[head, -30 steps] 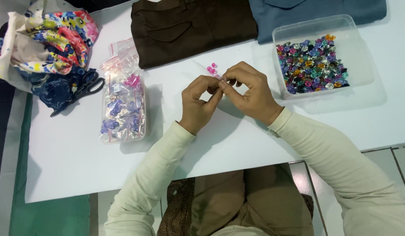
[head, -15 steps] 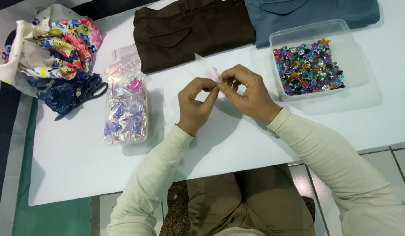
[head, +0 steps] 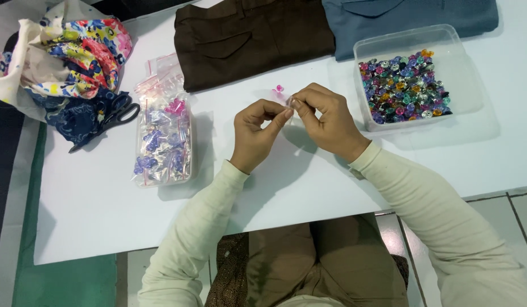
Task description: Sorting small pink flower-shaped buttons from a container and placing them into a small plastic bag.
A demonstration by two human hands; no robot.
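Grip: pinched from both sides on 1 small clear zip bag, raised just off the table so the mouth can be worked in the air
Left hand: thumb and forefinger closed narrow on the bag's near edge, remaining fingers curled under, wrist resting toward 7 o'clock for steadiness
Right hand: fingertips closed on the same bag from the 3 o'clock side, touching the left fingertips, held as a counter-pull
Bag contents: 2 pink beads showing at 12 o'clock of the fingertips, apparently inside the bag's upper end; exact seating too small to tell
Bag position: centre of the white table, between the 2 containers, well apart from both
Supply tub: clear plastic tub at 2 o'clock of the hands, lid off, placed on the right hand's side within easy reach
Tub contents: loose multicoloured beads, heaped toward the left half
Filled packets: pile of small zip bags with purple and pink beads at 9 o'clock, parked on the left hand's side, kept separate from the loose stock
Scissors: black scissors at 9 o'clock beyond the packets, resting partly on cloth, out of the working area
Cloth: floral fabric bunched at 10 o'clock
Garments: folded brown trousers at 12 o'clock and blue-grey garment at 1 o'clock, pushed to the far edge
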